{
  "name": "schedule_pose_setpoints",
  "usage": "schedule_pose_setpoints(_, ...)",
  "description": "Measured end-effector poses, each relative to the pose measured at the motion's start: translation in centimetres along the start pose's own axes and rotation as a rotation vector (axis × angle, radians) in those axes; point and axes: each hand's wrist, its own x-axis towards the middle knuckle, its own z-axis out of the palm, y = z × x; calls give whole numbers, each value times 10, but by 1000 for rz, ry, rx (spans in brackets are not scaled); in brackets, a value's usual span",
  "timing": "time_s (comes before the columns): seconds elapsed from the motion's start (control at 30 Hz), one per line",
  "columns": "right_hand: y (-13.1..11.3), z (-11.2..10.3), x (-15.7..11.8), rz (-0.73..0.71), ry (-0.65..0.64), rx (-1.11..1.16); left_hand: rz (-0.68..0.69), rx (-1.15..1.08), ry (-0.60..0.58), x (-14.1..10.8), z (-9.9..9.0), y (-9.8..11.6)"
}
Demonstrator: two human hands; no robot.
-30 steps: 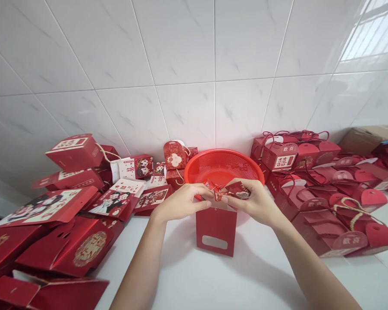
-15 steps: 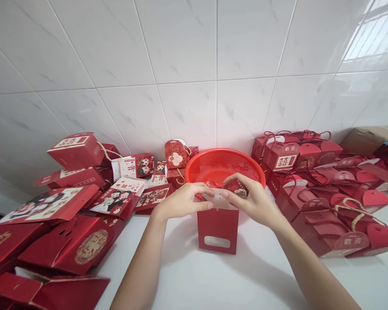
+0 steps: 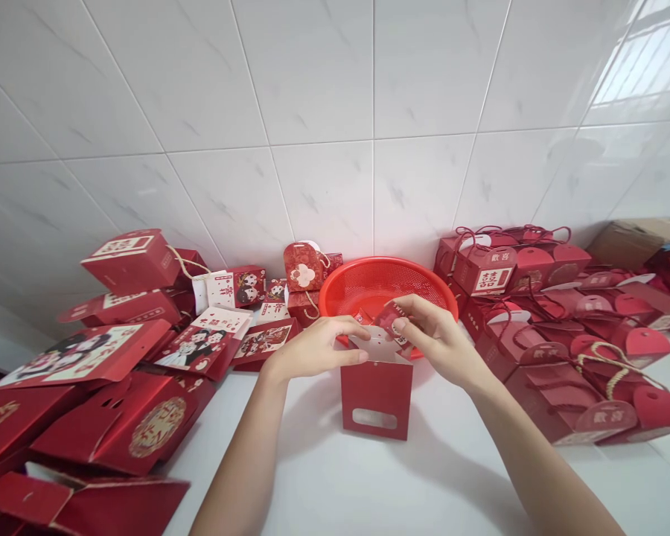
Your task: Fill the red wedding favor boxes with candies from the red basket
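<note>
A red paper gift box [image 3: 375, 394] with an oval window low on its front stands upright on the white table. Its top is open and its pale inside shows. My left hand [image 3: 316, 346] grips the top left edge, thumb at the front and fingers curled behind. Between the fingers of my right hand [image 3: 438, 339] is a small red printed packet [image 3: 389, 318], tilted at the right side of the opening. Part of the packet is hidden by the fingers. Just behind stands a red plastic basket [image 3: 391, 266] with red items inside.
Flat and folded red boxes [image 3: 112, 424] pile up at the left. Small patterned boxes [image 3: 303, 268] stand near the tiled wall [image 3: 324, 186]. Many finished-looking red boxes with cord handles [image 3: 569, 357] crowd the right, with a brown cardboard box [image 3: 625, 242] behind.
My right hand has turned slightly, and the packet in it has swung left and tilted over the box opening. My left hand and the gift box have stayed put.
</note>
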Motion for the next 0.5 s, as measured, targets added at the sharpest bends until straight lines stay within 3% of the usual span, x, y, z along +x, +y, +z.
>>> schedule_pose_setpoints(0.23, 2, 5, -4, -134, -48, -446, 63, 4, -24, 0, -1, 0)
schedule_pose_setpoints(0.5, 5, 8, -3, -179, -178, -549, 98, -26, -30, 0, -1, -2)
